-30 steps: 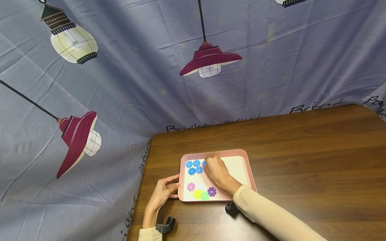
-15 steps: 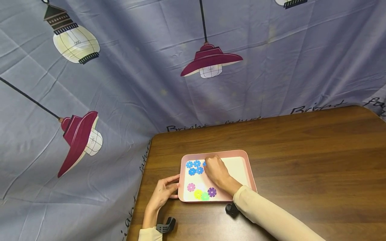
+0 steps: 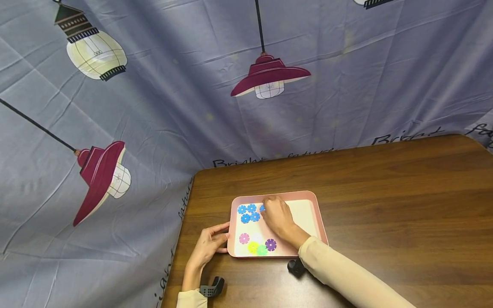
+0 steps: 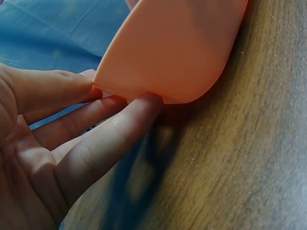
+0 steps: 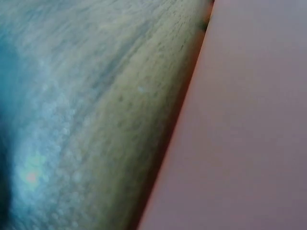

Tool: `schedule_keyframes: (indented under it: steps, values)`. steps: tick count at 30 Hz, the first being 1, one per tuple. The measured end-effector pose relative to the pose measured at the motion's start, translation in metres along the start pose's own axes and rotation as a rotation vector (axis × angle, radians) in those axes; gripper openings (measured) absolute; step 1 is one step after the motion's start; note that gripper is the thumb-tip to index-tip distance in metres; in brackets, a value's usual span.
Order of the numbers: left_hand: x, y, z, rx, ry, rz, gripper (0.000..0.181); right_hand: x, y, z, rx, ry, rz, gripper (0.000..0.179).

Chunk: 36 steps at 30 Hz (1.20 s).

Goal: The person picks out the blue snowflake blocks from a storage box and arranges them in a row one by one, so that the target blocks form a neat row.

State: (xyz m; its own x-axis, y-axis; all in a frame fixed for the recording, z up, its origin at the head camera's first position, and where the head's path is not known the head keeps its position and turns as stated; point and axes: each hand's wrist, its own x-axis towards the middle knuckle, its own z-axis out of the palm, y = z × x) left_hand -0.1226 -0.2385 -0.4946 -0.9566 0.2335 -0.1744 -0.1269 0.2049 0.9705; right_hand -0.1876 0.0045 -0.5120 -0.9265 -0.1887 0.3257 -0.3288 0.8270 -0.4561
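Note:
A shallow pink tray [image 3: 320, 222] with a white inside lies on the table. My left hand [image 3: 206, 247] is at its left side, fairly straight fingers touching the outer wall; in the left wrist view the fingertips [image 4: 148, 101] press against that wall near the rim. Over the tray's far part, my right hand [image 3: 278, 217] has curled fingers at a blue snowflake disc [image 3: 262, 208], pinching it; the hand hides most of the disc and its fingertips. Several more blue snowflake discs [image 3: 245, 218] lie to the left of this hand. The right wrist view shows only table and pink tray wall [image 5: 230, 124].
Near the tray's front wall lie a pink disc [image 3: 244, 238], a yellow disc [image 3: 253, 247], a green disc [image 3: 262, 250] and a purple disc [image 3: 271, 244]. The wooden table [image 3: 385, 205] extends right. A lamp-printed curtain [image 3: 173, 107] hangs behind and at left.
My right hand has shifted very slightly, staying over the same blue disc. My left hand stays against the tray's side, and the other discs lie as before.

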Motion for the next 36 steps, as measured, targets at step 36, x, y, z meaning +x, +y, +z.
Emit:
schedule_keyframes:
  steps: [36]
  values:
    - [-0.0002, 0.0001, 0.0001, 0.009, -0.001, 0.005, 0.043, 0.0025, 0.0019, -0.0023, 0.102, -0.133, 0.045, 0.026]
